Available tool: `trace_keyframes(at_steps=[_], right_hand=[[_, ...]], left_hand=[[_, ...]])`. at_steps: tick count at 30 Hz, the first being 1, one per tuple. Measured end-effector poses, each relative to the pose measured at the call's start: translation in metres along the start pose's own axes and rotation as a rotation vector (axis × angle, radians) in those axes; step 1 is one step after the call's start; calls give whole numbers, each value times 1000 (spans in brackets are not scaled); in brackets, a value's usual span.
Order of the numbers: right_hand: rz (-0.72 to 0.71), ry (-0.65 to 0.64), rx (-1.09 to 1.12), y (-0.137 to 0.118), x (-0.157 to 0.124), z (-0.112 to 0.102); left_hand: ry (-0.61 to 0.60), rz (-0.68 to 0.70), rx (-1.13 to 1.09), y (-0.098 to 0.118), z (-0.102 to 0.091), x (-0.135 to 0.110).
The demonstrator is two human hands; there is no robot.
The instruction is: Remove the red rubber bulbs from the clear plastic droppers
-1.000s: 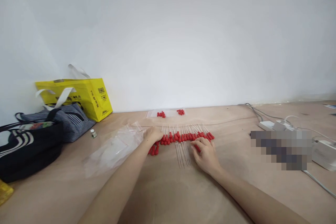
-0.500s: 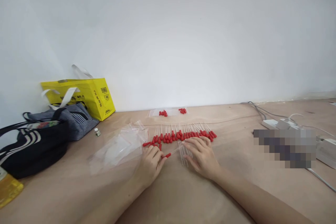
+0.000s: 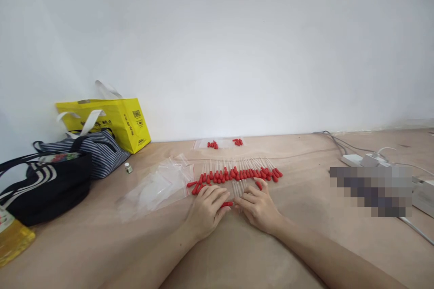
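Between the thumb and fingers of my left hand (image 3: 208, 211) is a red rubber dropper bulb (image 3: 227, 204), its end pointing toward my right hand (image 3: 259, 207). The fingertips of my right hand are closed near that end; what they pinch, if anything, is too small to make out. Beyond those fingers lie several clear glass tubes (image 3: 238, 187) side by side. Another red bulb (image 3: 259, 185) shows by my right index finger. Farther back, a row of droppers with red bulbs (image 3: 249, 173) lies with the glass stems pointing toward the wall.
Clear plastic zip bags (image 3: 159, 189) lie left of the droppers. A flat bag with red bulbs (image 3: 224, 143) lies near the wall. A small bottle (image 3: 128, 168), a yellow bag (image 3: 137, 122) and a black bag (image 3: 64, 189) stand left. At right are a power strip (image 3: 352, 160) and cables.
My left hand has moved right with the red bulb, and the hands are now closer together. My right hand has drawn back from the glass tubes, its fingers now closed.
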State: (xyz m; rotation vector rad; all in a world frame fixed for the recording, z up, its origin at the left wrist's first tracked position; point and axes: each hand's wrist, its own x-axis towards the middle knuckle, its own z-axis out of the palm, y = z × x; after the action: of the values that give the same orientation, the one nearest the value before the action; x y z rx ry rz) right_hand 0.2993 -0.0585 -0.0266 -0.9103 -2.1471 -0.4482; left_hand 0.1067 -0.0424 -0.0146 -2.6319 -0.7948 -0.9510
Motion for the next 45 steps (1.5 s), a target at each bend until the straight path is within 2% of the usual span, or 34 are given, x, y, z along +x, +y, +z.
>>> trace_keyframes(at_steps=[5, 19, 25, 45], right_hand=[[4, 5, 18, -2, 0, -2], [2, -33, 29, 0, -4, -3], [2, -29, 42, 0, -4, -3], [5, 11, 104, -1, -5, -7]], left_hand=[[43, 24, 0, -3, 7, -3], [7, 11, 16, 1, 0, -3], [-47, -8, -17, 2, 0, -3], [15, 7, -52, 4, -3, -3]])
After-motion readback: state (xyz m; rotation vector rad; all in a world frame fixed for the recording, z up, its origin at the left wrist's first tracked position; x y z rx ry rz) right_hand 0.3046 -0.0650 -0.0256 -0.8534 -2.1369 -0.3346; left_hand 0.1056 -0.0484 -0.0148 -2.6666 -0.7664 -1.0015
